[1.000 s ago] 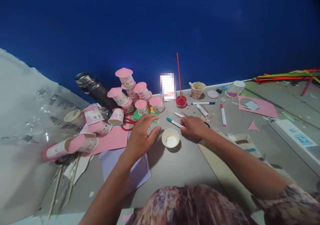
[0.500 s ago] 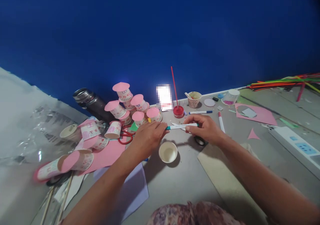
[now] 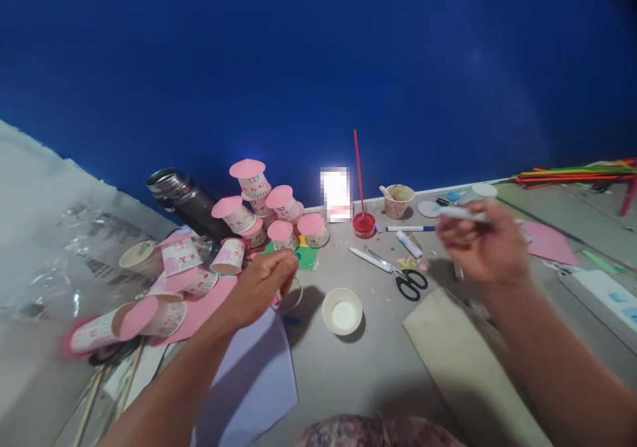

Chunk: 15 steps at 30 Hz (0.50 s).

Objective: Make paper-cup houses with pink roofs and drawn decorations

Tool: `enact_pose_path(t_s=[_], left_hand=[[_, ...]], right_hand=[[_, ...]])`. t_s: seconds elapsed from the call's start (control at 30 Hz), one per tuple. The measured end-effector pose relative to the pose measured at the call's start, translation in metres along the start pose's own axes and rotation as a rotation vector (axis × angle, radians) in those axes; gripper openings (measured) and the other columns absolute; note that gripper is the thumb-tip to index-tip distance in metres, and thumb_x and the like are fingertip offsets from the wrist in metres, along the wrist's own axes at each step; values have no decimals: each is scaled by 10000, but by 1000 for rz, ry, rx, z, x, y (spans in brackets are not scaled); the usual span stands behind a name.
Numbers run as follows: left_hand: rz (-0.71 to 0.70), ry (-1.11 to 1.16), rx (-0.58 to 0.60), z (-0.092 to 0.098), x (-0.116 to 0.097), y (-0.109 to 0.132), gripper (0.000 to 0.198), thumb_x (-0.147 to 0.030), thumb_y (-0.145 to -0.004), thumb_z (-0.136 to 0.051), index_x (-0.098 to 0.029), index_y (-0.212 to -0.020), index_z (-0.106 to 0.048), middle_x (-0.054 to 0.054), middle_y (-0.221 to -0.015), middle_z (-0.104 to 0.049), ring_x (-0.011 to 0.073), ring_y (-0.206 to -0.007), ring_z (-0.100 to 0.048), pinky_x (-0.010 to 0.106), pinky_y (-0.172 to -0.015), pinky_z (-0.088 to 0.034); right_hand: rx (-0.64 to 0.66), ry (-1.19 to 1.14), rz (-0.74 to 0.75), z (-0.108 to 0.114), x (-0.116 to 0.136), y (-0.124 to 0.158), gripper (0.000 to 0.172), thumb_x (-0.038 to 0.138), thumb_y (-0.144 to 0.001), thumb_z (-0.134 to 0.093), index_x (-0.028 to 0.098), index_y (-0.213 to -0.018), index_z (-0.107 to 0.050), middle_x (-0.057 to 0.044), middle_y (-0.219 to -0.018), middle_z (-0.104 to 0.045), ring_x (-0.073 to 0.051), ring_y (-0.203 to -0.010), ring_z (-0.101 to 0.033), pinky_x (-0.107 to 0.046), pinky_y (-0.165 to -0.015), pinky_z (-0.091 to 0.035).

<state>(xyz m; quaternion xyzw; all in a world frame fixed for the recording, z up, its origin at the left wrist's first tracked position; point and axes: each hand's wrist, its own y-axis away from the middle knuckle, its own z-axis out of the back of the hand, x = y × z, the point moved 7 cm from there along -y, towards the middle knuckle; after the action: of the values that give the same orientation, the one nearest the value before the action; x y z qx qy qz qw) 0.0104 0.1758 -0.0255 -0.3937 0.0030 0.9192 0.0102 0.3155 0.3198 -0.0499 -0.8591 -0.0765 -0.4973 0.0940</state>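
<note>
My right hand (image 3: 482, 247) is raised over the right side of the table, closed round a white marker pen (image 3: 462, 213) that sticks out to the right; it is blurred by motion. My left hand (image 3: 263, 281) hovers above the lilac paper (image 3: 251, 381) with fingers pinched on a small teal cap, hard to make out. Between the hands a white paper cup (image 3: 342, 312) stands upright and open. Black-handled scissors (image 3: 405, 280) lie just right of the cup.
A pile of pink-lidded paper cups (image 3: 259, 211) and a dark flask (image 3: 182, 196) sit at the back left. A red paint pot with a red stick (image 3: 363, 223), markers, a patterned cup (image 3: 397, 200), pink paper (image 3: 545, 241), coloured sticks (image 3: 572, 172) and a power strip (image 3: 604, 294) lie behind and right.
Both hands held the teal-capped marker over the cup. They have pulled apart: the right hand moved up and right with the pen, the left drew back toward the lilac paper.
</note>
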Motion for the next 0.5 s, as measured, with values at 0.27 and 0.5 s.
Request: enact_pose_path(t_s=[0.27,0.5], left_hand=[[-125,-443,-75,-47,37,-13,193,-237,-982,-560,-194,-1100,-706,91,-990,-686,253,-925,-663,382,-780,-552],[-499,-356,-550,-30,-19,83,425,-95,-992,-557,-256,-1383,-596,104,-1204,-653,248,-1203,-649,432,-1016,-584]], right_hand=[[-22,-84,-315,10,-75,-11,344,473,-736,-907,230,-783,-668,59,-539,-466,-62,-465,-365,-190,-408,-305],[-103,-54,-338,11,-92,-9,344,416,-657,-942,191,-763,-704,48,-534,-517,-49,-474,-368,-166,-410,-315]])
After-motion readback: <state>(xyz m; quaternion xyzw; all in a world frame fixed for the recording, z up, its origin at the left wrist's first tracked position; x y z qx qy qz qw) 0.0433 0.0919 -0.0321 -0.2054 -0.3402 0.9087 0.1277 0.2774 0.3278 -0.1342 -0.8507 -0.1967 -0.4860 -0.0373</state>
